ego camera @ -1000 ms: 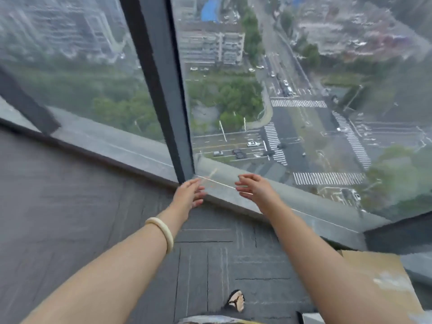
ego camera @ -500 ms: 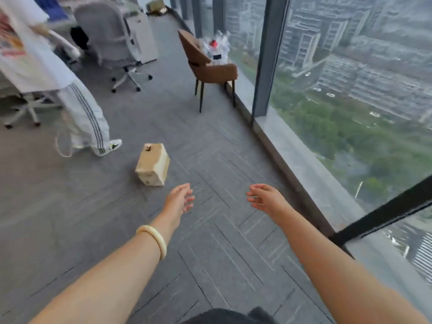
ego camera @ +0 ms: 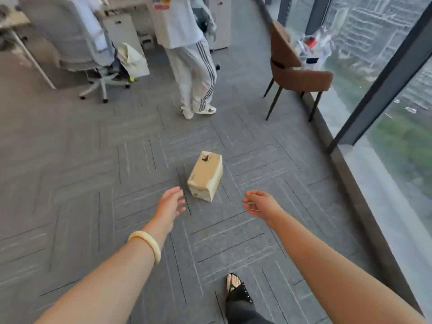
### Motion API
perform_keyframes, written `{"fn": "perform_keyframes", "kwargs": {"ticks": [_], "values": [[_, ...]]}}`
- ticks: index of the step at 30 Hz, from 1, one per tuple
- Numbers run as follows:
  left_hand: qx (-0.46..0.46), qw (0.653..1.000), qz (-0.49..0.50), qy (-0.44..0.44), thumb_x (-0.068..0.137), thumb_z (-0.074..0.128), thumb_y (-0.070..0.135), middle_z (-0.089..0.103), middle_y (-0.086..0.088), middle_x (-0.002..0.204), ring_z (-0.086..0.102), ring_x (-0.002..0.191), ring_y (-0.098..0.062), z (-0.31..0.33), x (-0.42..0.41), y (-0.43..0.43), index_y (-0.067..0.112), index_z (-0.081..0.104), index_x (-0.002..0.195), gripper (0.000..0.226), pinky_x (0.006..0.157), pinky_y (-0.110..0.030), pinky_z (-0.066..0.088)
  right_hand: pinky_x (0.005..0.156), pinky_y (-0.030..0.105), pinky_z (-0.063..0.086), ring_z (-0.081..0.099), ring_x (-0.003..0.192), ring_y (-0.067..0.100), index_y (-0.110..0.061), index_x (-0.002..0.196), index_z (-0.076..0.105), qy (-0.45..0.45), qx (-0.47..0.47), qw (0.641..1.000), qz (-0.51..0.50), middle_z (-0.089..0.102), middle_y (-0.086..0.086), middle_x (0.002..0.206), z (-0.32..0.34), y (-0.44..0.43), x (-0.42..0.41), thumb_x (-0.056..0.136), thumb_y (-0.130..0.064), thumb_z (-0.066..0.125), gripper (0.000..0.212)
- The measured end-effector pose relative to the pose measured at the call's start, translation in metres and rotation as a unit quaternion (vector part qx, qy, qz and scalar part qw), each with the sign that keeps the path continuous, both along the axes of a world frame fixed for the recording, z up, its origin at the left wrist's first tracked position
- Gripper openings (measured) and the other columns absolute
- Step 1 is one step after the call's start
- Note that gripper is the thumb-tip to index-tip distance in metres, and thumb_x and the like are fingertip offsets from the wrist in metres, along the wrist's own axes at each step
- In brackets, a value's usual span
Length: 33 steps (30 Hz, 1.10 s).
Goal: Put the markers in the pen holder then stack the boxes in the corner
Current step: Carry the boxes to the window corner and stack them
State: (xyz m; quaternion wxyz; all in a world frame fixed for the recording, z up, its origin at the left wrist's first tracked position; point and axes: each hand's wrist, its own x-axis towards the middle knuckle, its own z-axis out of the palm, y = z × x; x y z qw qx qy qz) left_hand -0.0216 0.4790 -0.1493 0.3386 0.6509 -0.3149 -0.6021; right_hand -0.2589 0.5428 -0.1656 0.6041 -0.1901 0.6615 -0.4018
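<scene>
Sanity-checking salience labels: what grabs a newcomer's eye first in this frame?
The cardboard box alone on the grey carpet at centre, with the open left hand and right hand reaching toward it, neither touching. Behind it stands a person in white striped trousers; a brown chair sits by the window at right.

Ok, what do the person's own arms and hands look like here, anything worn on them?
Both forearms are bare, with no sleeves in view. The left hand has a smooth, pale cream bangle round its wrist; dark polish shows on one fingertip. The right hand and its wrist carry no ring, watch or band that shows. No gloves on either.
</scene>
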Motion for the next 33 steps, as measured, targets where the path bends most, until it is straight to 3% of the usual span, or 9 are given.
{"fn": "perform_keyframes", "kwargs": {"ticks": [2,7,11,16,19,23,27,30,33], "values": [[0.01,1.0,-0.009,-0.008,0.094,0.049,0.015,0.054,-0.006,0.118,0.054,0.1,-0.02,-0.005,0.0,-0.045,0.012,0.049,0.131,0.037,0.072,-0.027,0.049,0.068,0.025,0.046,0.057,0.068,0.013,-0.014,0.092,0.056,0.001,0.021,1.0,0.008,0.06,0.003,0.082,-0.008,-0.051,0.003,0.094,-0.015,0.052,0.004],[0.035,0.998,-0.036,-0.033,0.094,0.05,0.016,0.055,-0.006,0.123,0.054,0.105,-0.02,-0.028,0.013,-0.146,0.013,0.049,0.132,0.038,0.082,-0.032,0.05,0.059,0.023,0.042,0.055,0.059,0.012,-0.016,0.08,0.055,-0.008,0.07,0.997,0.007,0.058,0.004,0.075,-0.033,-0.15,0.012,0.094,-0.011,0.051,0.015],[0.064,0.995,-0.062,-0.054,0.094,0.05,0.017,0.053,-0.009,0.132,0.053,0.106,-0.02,-0.066,0.029,-0.235,0.013,0.048,0.132,0.038,0.091,-0.035,0.046,0.061,0.024,0.044,0.057,0.064,0.014,-0.014,0.088,0.055,-0.002,0.104,0.994,-0.021,0.061,0.005,0.079,-0.065,-0.226,0.018,0.093,-0.013,0.054,0.005],[0.093,0.985,-0.129,-0.068,0.095,0.048,0.016,0.057,-0.002,0.107,0.051,0.104,-0.019,-0.134,0.032,-0.366,0.011,0.047,0.134,0.04,0.097,-0.034,0.044,0.065,0.025,0.047,0.058,0.068,0.014,-0.013,0.093,0.056,0.001,0.126,0.991,-0.051,0.062,0.002,0.08,-0.134,-0.326,0.033,0.094,-0.015,0.052,0.005],[0.102,0.976,-0.168,-0.098,0.095,0.048,0.017,0.054,-0.01,0.128,0.051,0.109,-0.02,-0.185,0.03,-0.429,0.011,0.047,0.135,0.04,0.097,-0.033,0.043,0.064,0.025,0.047,0.057,0.067,0.013,-0.009,0.1,0.054,0.005,0.159,0.986,-0.056,0.06,0.003,0.08,-0.186,-0.377,0.045,0.094,-0.013,0.051,0.008],[0.123,0.965,-0.198,-0.116,0.095,0.047,0.018,0.051,-0.01,0.137,0.051,0.119,-0.024,-0.267,0.026,-0.483,0.011,0.047,0.135,0.041,0.098,-0.034,0.042,0.066,0.026,0.048,0.055,0.066,0.013,-0.009,0.104,0.054,0.028,0.184,0.982,-0.045,0.058,0.002,0.08,-0.257,-0.428,0.059,0.092,-0.012,0.052,0.012],[0.14,0.956,-0.219,-0.136,0.096,0.045,0.02,0.049,-0.01,0.139,0.05,0.111,-0.021,-0.357,0.026,-0.508,0.011,0.047,0.135,0.04,0.097,-0.034,0.041,0.09,0.037,0.048,0.055,0.092,0.018,-0.008,0.124,0.053,0.066,0.199,0.978,0.02,0.058,0.004,0.108,-0.34,-0.463,0.08,0.092,-0.017,0.053,0.033],[0.149,0.954,-0.215,-0.147,0.097,0.042,0.018,0.049,-0.01,0.14,0.05,0.124,-0.025,-0.434,0.026,-0.52,0.009,0.048,0.133,0.038,0.1,-0.034,0.041,0.094,0.032,0.044,0.054,0.115,0.025,-0.012,0.137,0.045,0.099,0.194,0.974,0.069,0.05,0.005,0.137,-0.42,-0.487,0.101,0.094,-0.023,0.051,0.045],[0.15,0.953,-0.21,-0.159,0.097,0.043,0.02,0.051,-0.009,0.138,0.049,0.127,-0.025,-0.5,0.03,-0.526,0.01,0.051,0.13,0.036,0.107,-0.039,0.04,0.115,0.032,0.024,0.027,0.143,0.021,-0.015,0.147,0.029,0.152,0.173,0.961,0.155,0.025,0.002,0.157,-0.495,-0.507,0.124,0.095,-0.034,0.047,0.058]]}}
